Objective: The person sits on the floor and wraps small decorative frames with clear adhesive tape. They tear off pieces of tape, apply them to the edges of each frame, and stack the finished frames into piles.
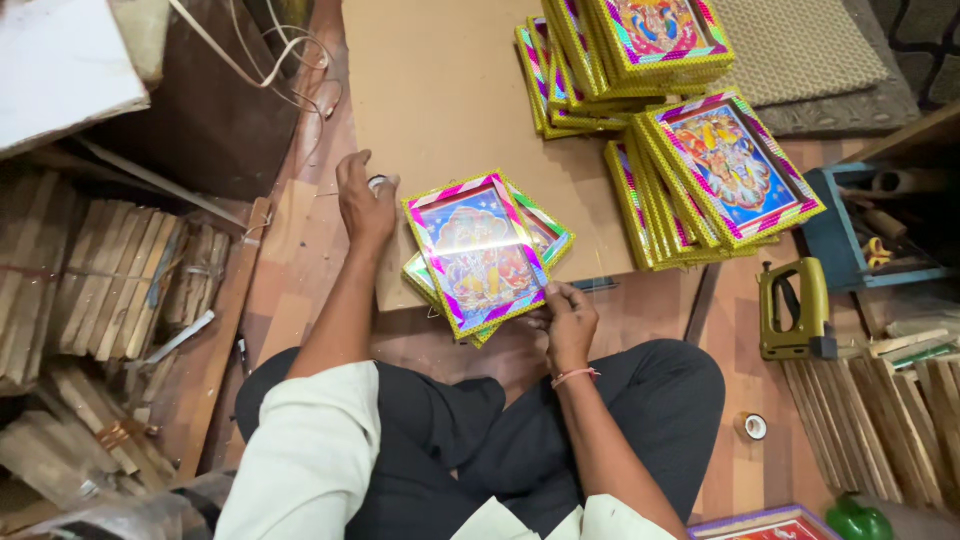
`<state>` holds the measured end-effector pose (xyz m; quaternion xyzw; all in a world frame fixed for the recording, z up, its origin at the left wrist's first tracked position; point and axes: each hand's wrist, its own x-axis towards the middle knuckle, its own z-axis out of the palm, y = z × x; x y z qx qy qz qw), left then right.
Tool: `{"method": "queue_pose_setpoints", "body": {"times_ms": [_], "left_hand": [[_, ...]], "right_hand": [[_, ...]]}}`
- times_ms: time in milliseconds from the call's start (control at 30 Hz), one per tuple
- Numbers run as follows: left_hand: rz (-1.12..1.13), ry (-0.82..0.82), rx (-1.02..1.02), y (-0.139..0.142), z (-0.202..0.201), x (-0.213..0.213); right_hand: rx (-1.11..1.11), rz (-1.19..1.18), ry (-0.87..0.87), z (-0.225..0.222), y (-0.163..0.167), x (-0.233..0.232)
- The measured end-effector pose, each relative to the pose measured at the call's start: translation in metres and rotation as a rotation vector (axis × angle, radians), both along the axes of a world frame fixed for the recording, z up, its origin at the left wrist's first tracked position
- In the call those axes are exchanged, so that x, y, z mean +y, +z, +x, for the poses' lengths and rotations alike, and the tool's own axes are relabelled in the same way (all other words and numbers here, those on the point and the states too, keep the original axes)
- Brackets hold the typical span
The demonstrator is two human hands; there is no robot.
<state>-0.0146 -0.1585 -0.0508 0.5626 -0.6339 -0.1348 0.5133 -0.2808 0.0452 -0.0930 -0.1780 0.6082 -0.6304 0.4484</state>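
My right grip [566, 318] pinched the near corner of the top framed picture [477, 252], which lay on a small pile on the board [440, 90] at twelve o'clock from my knees. My left hand [362, 200], arm stretched to eleven o'clock, closed on a small roll of tape [377, 183]. I judged I was mid-framing; taping seemed due, calling for a steady picture.

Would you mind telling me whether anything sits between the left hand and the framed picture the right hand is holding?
Nothing visible does: the left hand rests beside the framed picture, with only bare board between.
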Motion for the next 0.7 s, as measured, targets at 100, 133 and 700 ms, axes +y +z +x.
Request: {"method": "queue_pose_setpoints", "body": {"times_ms": [100, 133, 700], "left_hand": [[0.054, -0.084, 0.021, 0.006, -0.009, 0.011], [0.105, -0.157, 0.027, 0.007, -0.011, 0.017], [0.604, 0.029, 0.445, -0.025, -0.008, 0.133]], "right_hand": [[-0.031, -0.047, -0.014, -0.003, 0.001, 0.004], [-0.036, -0.050, -0.004, -0.005, 0.003, 0.005], [0.808, 0.116, 0.280, -0.036, 0.058, -0.049]]}}
